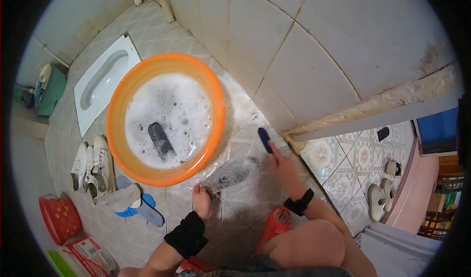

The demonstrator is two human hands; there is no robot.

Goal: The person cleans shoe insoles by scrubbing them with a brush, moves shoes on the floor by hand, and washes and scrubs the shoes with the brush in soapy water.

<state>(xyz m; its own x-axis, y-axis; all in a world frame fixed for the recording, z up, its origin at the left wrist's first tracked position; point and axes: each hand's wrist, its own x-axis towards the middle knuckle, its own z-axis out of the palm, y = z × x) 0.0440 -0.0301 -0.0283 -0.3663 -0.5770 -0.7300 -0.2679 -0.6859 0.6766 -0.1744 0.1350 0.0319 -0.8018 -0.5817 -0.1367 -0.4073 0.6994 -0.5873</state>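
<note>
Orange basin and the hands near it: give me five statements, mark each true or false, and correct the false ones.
1. A dark insole lies in the white foam in the orange basin. True.
2. The right hand holds a dark blue brush. True.
3. The left hand is inside the orange basin. False: the left hand grips one end of a gray insole outside the basin.
4. White shoes are on the floor beside the basin. True.
5. The red bucket is at the picture's right edge. False: the red bucket is at the lower left.
</note>
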